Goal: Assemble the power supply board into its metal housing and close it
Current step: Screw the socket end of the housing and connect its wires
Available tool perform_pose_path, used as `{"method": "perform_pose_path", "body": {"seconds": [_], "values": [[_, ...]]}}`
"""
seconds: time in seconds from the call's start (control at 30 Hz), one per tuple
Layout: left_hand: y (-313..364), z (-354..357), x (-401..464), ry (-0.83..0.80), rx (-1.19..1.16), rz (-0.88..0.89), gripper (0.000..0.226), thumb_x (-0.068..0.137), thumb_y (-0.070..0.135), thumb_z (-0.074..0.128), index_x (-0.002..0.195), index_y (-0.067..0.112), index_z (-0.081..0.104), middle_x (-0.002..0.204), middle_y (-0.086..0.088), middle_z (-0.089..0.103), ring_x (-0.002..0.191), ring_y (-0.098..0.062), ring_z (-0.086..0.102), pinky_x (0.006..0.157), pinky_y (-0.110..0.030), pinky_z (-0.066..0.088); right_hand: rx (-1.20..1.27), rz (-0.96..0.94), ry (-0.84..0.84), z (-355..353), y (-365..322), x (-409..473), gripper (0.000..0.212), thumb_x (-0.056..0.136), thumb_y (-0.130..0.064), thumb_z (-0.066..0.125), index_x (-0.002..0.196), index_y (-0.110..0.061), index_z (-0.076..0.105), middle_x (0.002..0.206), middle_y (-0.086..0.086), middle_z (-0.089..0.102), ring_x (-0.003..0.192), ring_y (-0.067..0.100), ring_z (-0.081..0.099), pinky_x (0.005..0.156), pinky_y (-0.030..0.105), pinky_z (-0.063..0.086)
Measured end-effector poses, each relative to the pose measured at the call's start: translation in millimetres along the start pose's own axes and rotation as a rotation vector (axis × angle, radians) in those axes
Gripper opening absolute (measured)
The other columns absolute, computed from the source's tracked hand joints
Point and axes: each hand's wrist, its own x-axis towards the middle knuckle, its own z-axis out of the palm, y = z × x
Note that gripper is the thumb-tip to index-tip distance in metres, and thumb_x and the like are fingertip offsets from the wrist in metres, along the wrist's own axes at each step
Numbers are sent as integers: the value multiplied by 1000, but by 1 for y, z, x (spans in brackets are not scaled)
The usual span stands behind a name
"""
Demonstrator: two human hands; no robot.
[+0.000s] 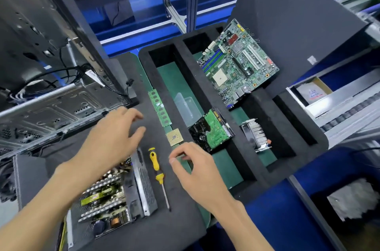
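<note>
Grey perforated sheet metal forms the housing (141, 187) at the near left of the bench (181, 228), lying open on a dark foam mat with the power supply board (102, 199) sitting inside it, its rows of silver heat-sink fins, a yellow-green part and a copper coil all showing from above. Just right of the housing lies a screwdriver (158, 174) with a yellow handle, its tip pointing toward the near edge, touched by neither hand. Over the far end of the housing hovers the left hand (111, 137), palm down, fingers spread and relaxed, holding nothing. To the right of the screwdriver, the right hand (197, 168) has its fingers curled with thumb and forefinger brought close together; whether they pinch something small I cannot tell. Just beyond that hand a square processor chip (173, 137) rests on the green strip, and farther along the same strip lies a memory stick (159, 106). Right of these, a black foam tray (205, 90) holds a hard drive (213, 129) with its green board up, a finned cooler (255, 133), and, farther off, a motherboard (236, 63) propped at a tilt. At the far left stands an open computer case (51, 104) with loose black cables.
</note>
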Motion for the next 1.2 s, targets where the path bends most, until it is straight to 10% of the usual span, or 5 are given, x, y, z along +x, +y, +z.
{"method": "perform_pose_path", "body": {"seconds": [0.5, 0.73, 0.97, 1.2], "values": [[150, 91, 89, -373, 256, 324, 70, 92, 13, 50, 154, 37, 28, 166, -4, 11, 146, -29, 24, 109, -43, 33, -99, 257, 246, -97, 68, 13, 18, 99, -13, 59, 109, -29, 58, 111, -18, 50, 105, 4, 56, 91, 31, 51], [141, 80, 87, -261, 230, 263, 40, 81, 0, 48, 113, 25, 51, 113, 1, 42, 104, -24, 45, 65, -36, 39, -55, 312, 266, -128, 86, 23, 22, 100, -17, 58, 113, -34, 55, 113, -13, 57, 105, 3, 57, 92, 35, 53], [117, 57, 90, -317, -4, 87, 45, 75, -11, 43, 74, 29, 63, 102, 1, 59, 99, -22, 60, 89, -39, 50, -161, 385, 327, -163, 104, 31, 22, 101, -13, 56, 116, -28, 61, 114, -8, 53, 112, 18, 54, 94, 34, 47], [122, 68, 96, -286, -121, 152, 37, 86, -4, 51, 100, 24, 70, 106, 7, 60, 87, -8, 53, 88, -25, 43, -239, 534, 154, -169, 112, 32, 42, 106, -14, 48, 148, -19, 49, 143, 4, 56, 122, 24, 59, 101, 36, 47]]}}
